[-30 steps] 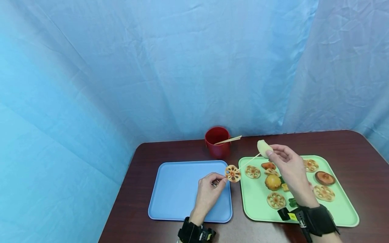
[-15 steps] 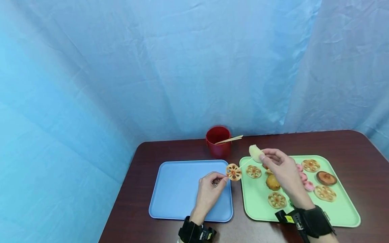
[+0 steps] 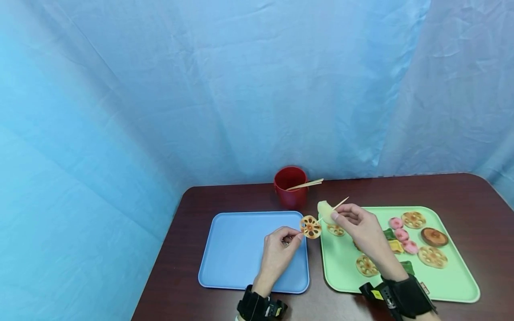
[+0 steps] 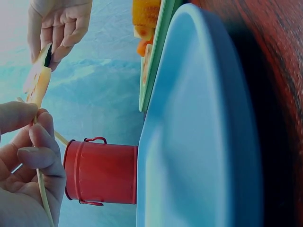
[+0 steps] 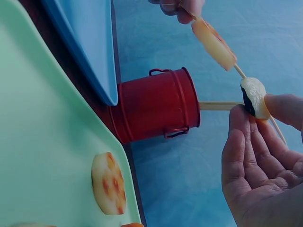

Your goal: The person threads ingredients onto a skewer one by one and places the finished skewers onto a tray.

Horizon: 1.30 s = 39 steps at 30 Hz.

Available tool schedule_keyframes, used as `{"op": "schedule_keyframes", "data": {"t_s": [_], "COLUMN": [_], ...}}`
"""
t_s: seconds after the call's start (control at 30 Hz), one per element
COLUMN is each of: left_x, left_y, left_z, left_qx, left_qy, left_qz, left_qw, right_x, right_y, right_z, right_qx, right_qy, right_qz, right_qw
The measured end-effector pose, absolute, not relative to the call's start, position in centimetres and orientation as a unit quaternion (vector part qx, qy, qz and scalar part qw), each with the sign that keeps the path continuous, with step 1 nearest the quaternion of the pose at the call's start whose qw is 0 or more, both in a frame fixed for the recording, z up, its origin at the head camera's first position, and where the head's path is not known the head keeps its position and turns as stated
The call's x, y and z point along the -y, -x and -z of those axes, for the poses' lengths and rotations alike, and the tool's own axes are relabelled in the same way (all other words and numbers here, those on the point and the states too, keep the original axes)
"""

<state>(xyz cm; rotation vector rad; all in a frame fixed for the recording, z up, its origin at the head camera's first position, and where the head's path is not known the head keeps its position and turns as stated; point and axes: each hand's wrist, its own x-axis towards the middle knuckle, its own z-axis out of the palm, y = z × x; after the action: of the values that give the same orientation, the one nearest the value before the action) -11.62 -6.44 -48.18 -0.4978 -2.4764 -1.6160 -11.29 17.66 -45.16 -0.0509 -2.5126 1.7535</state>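
Left hand [image 3: 278, 252] above the blue tray [image 3: 237, 254]: thumb and fingers pinch the skewer [image 3: 342, 201] just beside the lotus slice [image 3: 311, 227]. Skewer aloft between the two hands; looks thin, light, stiff lengthwise, likely to snap if bent. Slice probably light, firm; best held by its rim, clear of the skewer's tip. Pale piece [image 3: 325, 212], farther right on the skewer: likely light, perhaps smooth; grip its sides. Right hand [image 3: 365, 229] pinches it, above the green tray [image 3: 453, 285].
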Motion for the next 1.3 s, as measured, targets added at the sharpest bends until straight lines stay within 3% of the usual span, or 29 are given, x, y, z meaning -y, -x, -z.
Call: {"op": "schedule_keyframes", "data": {"t_s": [0.5, 0.83, 1.3], "left_x": [6.4, 6.7, 7.1], "left_y": [11.5, 11.8, 12.3], "left_z": [48.1, 48.0, 48.3], "left_qx": [0.828, 0.828, 0.83], "left_qy": [0.154, 0.152, 0.149], "left_qz": [0.535, 0.534, 0.529], "left_qw": [0.073, 0.078, 0.095], "right_x": [-16.7, -20.4, -20.6], "right_y": [11.2, 11.2, 14.9], "right_z": [45.5, 44.4, 45.2], "right_qx": [0.828, 0.847, 0.947], "right_qy": [-0.001, -0.006, -0.113], "right_qz": [-0.56, -0.53, -0.296], "right_qw": [0.033, 0.032, 0.049]}}
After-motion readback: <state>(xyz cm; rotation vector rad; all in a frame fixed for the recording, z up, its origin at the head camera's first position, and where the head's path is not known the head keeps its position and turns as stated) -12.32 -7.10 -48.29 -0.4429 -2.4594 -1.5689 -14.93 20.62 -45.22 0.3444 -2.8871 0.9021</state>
